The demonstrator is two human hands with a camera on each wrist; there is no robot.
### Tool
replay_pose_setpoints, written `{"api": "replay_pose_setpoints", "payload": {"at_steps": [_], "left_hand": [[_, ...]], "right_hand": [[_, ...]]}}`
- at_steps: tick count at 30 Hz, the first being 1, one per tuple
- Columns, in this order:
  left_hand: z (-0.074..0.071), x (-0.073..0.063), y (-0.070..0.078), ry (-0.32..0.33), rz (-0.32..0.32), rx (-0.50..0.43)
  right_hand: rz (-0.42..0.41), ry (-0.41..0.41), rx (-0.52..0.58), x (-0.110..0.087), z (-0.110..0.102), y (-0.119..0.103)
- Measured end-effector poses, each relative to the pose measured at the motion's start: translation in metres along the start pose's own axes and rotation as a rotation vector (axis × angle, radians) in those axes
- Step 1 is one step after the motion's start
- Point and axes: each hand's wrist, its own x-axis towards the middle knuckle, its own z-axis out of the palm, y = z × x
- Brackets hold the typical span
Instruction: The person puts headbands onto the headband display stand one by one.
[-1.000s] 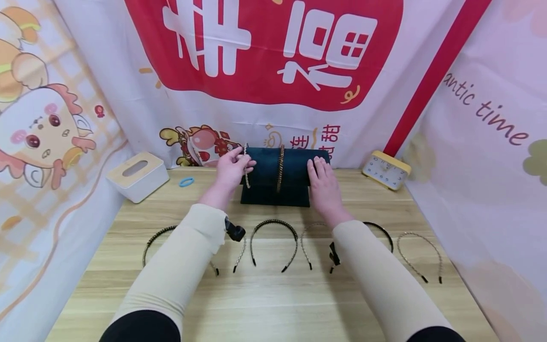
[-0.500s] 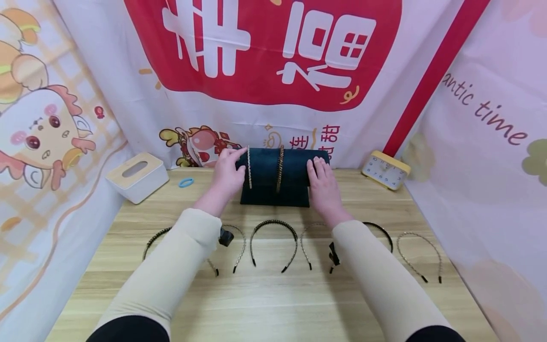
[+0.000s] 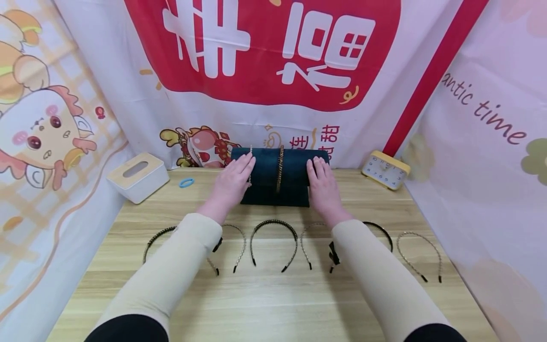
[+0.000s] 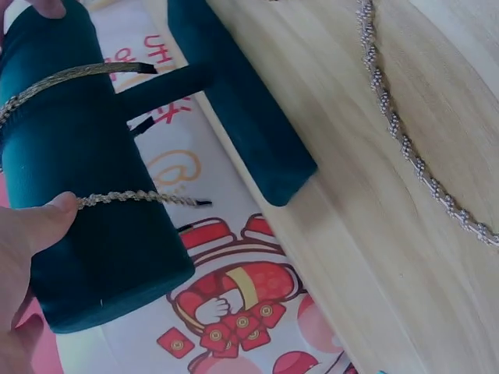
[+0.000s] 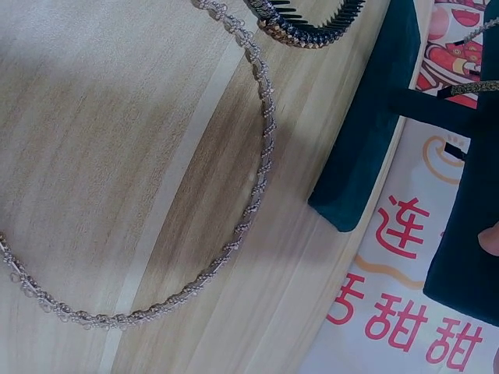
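A dark green velvet roll stand (image 3: 265, 166) stands at the back of the table. On its left part sits a slim beaded headband (image 4: 125, 197), its middle partly covered by my left hand (image 3: 228, 183). That hand lies over the roll with straight fingers, and its thumb touches the headband in the left wrist view. A thicker gold-toned headband (image 3: 279, 168) spans the roll's middle. My right hand (image 3: 325, 187) rests on the roll's right end, fingers laid over the top; only its thumb tip (image 5: 490, 240) shows in the right wrist view.
Several headbands lie in a row on the wooden table (image 3: 273, 304), including a dark toothed one (image 3: 273, 221) and a beaded one (image 3: 438, 251). A tissue box (image 3: 147, 183) and blue ring (image 3: 186, 182) are at left, a yellow clock (image 3: 386, 170) at right.
My left hand has gone from pinching the beaded headband to lying over it. The headband has shifted slightly right on the roll. My right hand has stayed in place.
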Motion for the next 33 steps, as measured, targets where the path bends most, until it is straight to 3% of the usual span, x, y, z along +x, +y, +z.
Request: {"api": "replay_pose_setpoints", "payload": {"at_steps": [6,14,21,27,33], "left_hand": [[0.005,0.010,0.011,0.013,0.033,0.005],[0.014,0.025,0.029,0.040,0.009,0.010],[0.017,0.032,0.037,0.026,-0.004,0.020],[0.013,0.026,0.034,0.039,-0.029,0.012],[-0.003,0.003,0.013,0.192,-0.053,-0.088]], "right_hand": [[-0.008,0.006,-0.019,0.001,-0.001,-0.001],[0.006,-0.002,-0.017,0.002,-0.001,-0.002],[0.012,-0.008,-0.017,0.001,-0.001,-0.003],[0.009,-0.002,-0.006,0.001,0.000,-0.004],[0.022,-0.023,-0.018,0.001,0.000,-0.004]]}}
